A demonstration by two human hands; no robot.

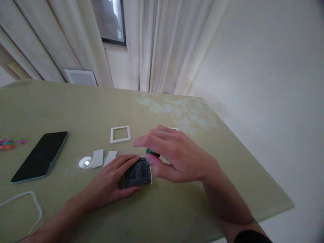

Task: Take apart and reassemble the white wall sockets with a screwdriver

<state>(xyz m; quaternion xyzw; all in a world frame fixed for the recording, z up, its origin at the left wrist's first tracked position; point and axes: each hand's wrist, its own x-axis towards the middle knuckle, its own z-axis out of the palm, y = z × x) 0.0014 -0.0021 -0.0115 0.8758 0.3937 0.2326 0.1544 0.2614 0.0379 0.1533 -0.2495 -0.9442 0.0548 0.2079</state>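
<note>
A dark square switch module [138,173] lies flat on the olive table [177,209]. My left hand [111,180] rests against its left side, thumb below and fingers above, holding it in place. My right hand [174,153] hovers just over the module's upper right corner, fingers curled round a green-handled tool [152,153] whose tip is hidden. A white square frame [120,134] lies behind the hands, and two small white rocker plates [103,158] lie to the left.
A black phone [40,156] lies at the left with coloured bits [10,143] beyond it. A white cable loop [27,206] sits near the front left edge. The table's right edge drops off close by. Curtains hang behind.
</note>
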